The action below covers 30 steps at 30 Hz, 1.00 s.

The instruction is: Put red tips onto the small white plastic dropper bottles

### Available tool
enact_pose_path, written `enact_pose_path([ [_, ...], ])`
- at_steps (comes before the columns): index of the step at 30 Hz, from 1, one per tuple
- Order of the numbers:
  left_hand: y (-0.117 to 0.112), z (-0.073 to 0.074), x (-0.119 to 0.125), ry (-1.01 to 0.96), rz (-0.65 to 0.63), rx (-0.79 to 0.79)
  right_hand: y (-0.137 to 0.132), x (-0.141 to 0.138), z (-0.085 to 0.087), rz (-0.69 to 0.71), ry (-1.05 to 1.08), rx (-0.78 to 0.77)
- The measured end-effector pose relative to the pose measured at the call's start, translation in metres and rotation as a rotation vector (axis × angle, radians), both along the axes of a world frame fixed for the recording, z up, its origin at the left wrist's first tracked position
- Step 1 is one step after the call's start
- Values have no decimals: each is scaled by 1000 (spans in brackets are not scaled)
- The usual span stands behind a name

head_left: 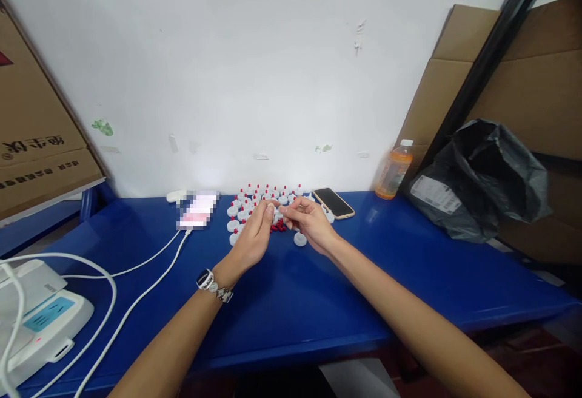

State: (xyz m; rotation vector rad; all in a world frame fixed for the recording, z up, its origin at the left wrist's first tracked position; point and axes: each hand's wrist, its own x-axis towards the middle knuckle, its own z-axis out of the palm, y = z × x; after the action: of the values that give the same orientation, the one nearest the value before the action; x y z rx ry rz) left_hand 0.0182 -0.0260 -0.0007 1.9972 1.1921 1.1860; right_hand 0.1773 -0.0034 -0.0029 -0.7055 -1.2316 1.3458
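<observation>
My left hand (254, 235), with a watch on the wrist, pinches a small white cap (271, 206) between thumb and fingers above the blue table (282, 301). My right hand (310, 221) meets it from the right, fingertips pinched on something too small to name. Just beyond both hands lie several white caps with red tips (259, 198) in loose rows. A few loose red pieces (278, 227) lie under the hands, and one plain white cap (300, 239) sits by my right hand.
A phone (333, 202) lies face up right of the caps. An orange drink bottle (393, 170) stands at the wall, a black plastic bag (482, 179) to its right. A blurred phone (196, 210) with white cables (136, 301) and a white device (36, 319) lie left. Cardboard boxes (36, 143) flank both sides.
</observation>
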Motion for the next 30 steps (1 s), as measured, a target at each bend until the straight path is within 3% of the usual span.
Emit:
enact_pose_path([
  [6, 6, -11, 13, -127, 21, -13, -6, -10, 2, -30, 23, 53],
  [10, 15, -10, 8, -82, 28, -8, 3, -2, 11, -70, -73, 138],
  [13, 20, -9, -5, -8, 110, -1, 27, 11, 18, -217, -281, 250],
  [17, 24, -12, -19, 78, 144, 84, 69, 22, 16, -361, -760, 390],
  [23, 27, -13, -20, 132, 120, 156, 103, 17, 5, -253, -1190, 514],
  [30, 24, -8, -20, 160, 124, 169, 116, 16, 13, -147, -1302, 498],
])
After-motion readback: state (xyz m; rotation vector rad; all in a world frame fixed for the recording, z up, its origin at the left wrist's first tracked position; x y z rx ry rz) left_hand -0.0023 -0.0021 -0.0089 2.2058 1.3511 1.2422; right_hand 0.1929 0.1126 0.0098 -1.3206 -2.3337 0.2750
